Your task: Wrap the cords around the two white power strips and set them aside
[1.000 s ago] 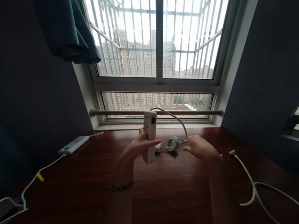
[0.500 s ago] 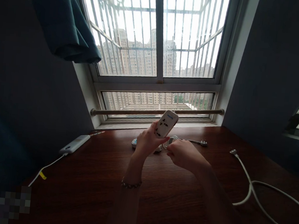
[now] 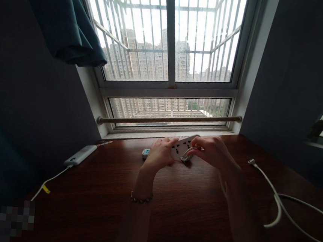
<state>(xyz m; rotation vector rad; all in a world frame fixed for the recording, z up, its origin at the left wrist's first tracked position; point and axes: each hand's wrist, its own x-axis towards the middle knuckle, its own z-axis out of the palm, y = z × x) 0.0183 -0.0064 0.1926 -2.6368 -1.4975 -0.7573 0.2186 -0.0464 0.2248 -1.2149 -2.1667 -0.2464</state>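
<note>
A white power strip (image 3: 181, 144) with dark socket holes is tilted above the table in front of the window. My left hand (image 3: 159, 153) is closed on its left end, thumb along the upper edge. My right hand (image 3: 211, 150) pinches a thin white cord (image 3: 186, 154), bunched in loops against the front of the strip. The cord's plug is not visible. Just left of my left hand, and partly hidden by it, lies a small white block with a blue face (image 3: 145, 153).
On the dark wooden table (image 3: 176, 205), a white power bank-like box (image 3: 80, 155) with a lead lies at left. A thick white cable (image 3: 267, 185) curls at right, its plug (image 3: 251, 161) toward the window. A rail (image 3: 164, 119) crosses the window; a blue curtain (image 3: 80, 42) hangs at upper left.
The power strip has come down and turned from steep to more sideways. My right hand has moved right and up, with the cord now in front of the strip. The thick cable at right shifted slightly.
</note>
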